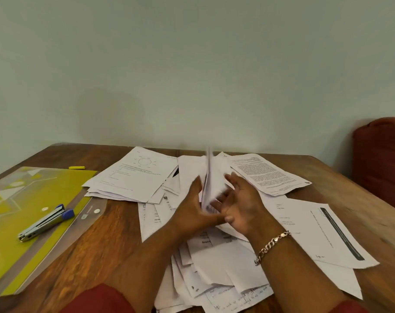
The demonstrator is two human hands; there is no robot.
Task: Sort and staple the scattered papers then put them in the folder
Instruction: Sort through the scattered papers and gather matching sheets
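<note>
A blurred sheaf of white papers (pixel 211 184) stands upright on edge above the heap in the middle of the table. My left hand (pixel 192 208) grips it from the left, thumb up along the sheets and fingers under its lower edge. From the right, my right hand (pixel 241 206) touches the sheaf with spread, relaxed fingers. Scattered printed sheets (pixel 138 177) lie all around and under both hands. The yellow-green folder (pixel 16 240) lies flat at the left, and a blue and silver stapler (pixel 45 222) rests on it.
A yellow highlighter (pixel 77 167) lies behind the folder near the wall. The wooden table (pixel 106 240) shows bare wood between the folder and the papers. A dark red cushion (pixel 381 159) stands past the table's right edge.
</note>
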